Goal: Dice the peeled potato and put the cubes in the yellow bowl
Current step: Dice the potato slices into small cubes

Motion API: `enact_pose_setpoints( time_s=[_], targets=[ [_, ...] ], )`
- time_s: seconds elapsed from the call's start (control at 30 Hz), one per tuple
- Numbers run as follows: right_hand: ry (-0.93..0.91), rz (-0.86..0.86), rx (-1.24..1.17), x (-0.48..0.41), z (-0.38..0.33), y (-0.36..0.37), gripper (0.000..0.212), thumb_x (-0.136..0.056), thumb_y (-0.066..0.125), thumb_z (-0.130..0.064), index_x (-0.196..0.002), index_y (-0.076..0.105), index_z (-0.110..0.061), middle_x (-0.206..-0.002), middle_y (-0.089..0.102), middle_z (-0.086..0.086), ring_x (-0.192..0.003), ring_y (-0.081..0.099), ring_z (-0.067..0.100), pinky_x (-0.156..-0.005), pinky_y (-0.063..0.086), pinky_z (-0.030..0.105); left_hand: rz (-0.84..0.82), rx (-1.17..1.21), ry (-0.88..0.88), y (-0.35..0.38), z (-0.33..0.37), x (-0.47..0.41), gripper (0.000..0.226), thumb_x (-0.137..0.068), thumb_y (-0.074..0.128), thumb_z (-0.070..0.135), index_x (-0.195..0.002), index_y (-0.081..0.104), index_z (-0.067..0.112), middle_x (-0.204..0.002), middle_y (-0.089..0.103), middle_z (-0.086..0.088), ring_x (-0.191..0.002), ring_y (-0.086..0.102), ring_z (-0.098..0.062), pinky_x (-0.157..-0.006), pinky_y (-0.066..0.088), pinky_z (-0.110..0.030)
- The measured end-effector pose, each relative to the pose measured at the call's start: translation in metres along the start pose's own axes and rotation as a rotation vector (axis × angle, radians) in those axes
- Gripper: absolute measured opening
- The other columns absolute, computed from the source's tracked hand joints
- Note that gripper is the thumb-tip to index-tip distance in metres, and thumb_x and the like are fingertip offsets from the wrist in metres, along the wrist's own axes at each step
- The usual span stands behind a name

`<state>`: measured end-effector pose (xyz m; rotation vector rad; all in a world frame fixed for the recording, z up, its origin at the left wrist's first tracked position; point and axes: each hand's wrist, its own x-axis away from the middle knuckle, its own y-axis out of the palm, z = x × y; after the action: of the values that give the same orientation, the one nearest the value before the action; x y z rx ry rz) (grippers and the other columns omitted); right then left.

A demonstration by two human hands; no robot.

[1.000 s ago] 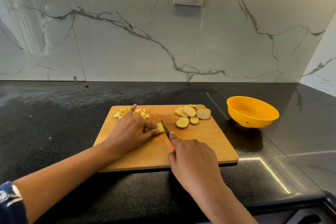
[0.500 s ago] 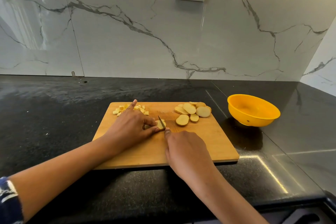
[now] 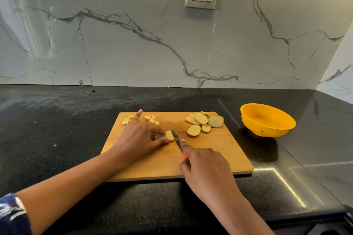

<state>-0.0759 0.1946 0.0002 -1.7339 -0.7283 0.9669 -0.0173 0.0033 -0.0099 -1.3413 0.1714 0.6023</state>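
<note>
Just right of my left hand, whose fingers pinch a potato piece, my right hand grips the knife.

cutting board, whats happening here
A person is dicing potato on the cutting board. The left hand pinches a potato piece while the right hand holds a knife, blade against that piece. A small pile of cubes lies at the board's far left, uncut slices at far right. The yellow bowl beside the board looks empty.

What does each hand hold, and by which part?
Right hand grips the knife by its handle; left hand pinches the potato piece by its sides.
</note>
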Motion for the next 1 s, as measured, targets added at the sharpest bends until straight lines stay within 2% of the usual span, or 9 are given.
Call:
enact_pose_setpoints(
  time_s=[0.3, 0.63, 0.73, 0.83, 0.9, 1.0],
  targets=[
    [-0.052, -0.043, 0.082, -0.01, -0.005, 0.003, 0.051, -0.102, 0.035, -0.033, -0.151, 0.021, -0.027, -0.109, 0.061, 0.0, -0.093, 0.056, 0.019, -0.071, 0.045, 0.031, 0.036, 0.024, 0.001, 0.001, 0.0, -0.001, 0.032, -0.08, 0.065, 0.048, -0.103, 0.071, 0.027, -0.104, 0.07, 0.013, -0.101, 0.057, 0.0, -0.109, -0.009, -0.015],
    [-0.061, -0.033, 0.069, -0.012, -0.004, 0.006, 0.051, -0.102, 0.033, -0.034, -0.151, 0.02, -0.028, -0.106, 0.06, -0.002, -0.089, 0.053, 0.015, -0.068, 0.04, 0.028, 0.032, 0.034, 0.02, 0.002, -0.001, -0.002, 0.031, -0.08, 0.064, 0.048, -0.102, 0.071, 0.027, -0.103, 0.07, 0.013, -0.097, 0.056, 0.001, -0.108, -0.011, -0.012],
    [-0.076, -0.098, 0.153, -0.02, -0.009, 0.005, 0.05, -0.102, 0.035, -0.027, -0.15, 0.023, -0.022, -0.111, 0.058, 0.003, -0.097, 0.054, 0.02, -0.058, 0.036, 0.026, 0.043, 0.043, 0.021, 0.001, 0.0, -0.002, 0.03, -0.08, 0.066, 0.047, -0.101, 0.072, 0.027, -0.099, 0.071, 0.012, -0.093, 0.057, 0.0, -0.102, -0.015, -0.005],
    [-0.1, -0.212, 0.185, -0.029, -0.015, 0.001, 0.039, -0.102, 0.04, -0.019, -0.14, 0.039, -0.014, -0.115, 0.057, 0.008, -0.103, 0.054, 0.025, -0.05, 0.023, 0.023, 0.061, 0.033, 0.019, 0.0, 0.001, -0.002, 0.029, -0.08, 0.067, 0.046, -0.1, 0.073, 0.026, -0.097, 0.072, 0.009, -0.094, 0.059, -0.005, -0.1, -0.017, -0.003],
    [-0.106, -0.231, 0.185, -0.028, -0.016, -0.002, 0.039, -0.101, 0.04, -0.017, -0.14, 0.039, -0.012, -0.114, 0.057, 0.008, -0.099, 0.055, 0.025, -0.049, 0.023, 0.023, 0.067, 0.026, 0.021, 0.0, 0.002, -0.001, 0.03, -0.079, 0.066, 0.047, -0.099, 0.073, 0.026, -0.097, 0.072, 0.009, -0.094, 0.059, -0.005, -0.101, -0.018, -0.004],
    [-0.108, -0.193, 0.204, -0.009, -0.014, 0.0, 0.056, -0.101, 0.041, -0.017, -0.151, 0.016, -0.014, -0.09, 0.049, 0.002, -0.074, 0.042, 0.019, -0.047, 0.026, 0.024, 0.068, 0.043, 0.017, 0.0, 0.001, 0.0, 0.031, -0.079, 0.066, 0.048, -0.1, 0.072, 0.026, -0.098, 0.071, 0.011, -0.095, 0.059, -0.004, -0.105, -0.014, -0.008]
  ],
)
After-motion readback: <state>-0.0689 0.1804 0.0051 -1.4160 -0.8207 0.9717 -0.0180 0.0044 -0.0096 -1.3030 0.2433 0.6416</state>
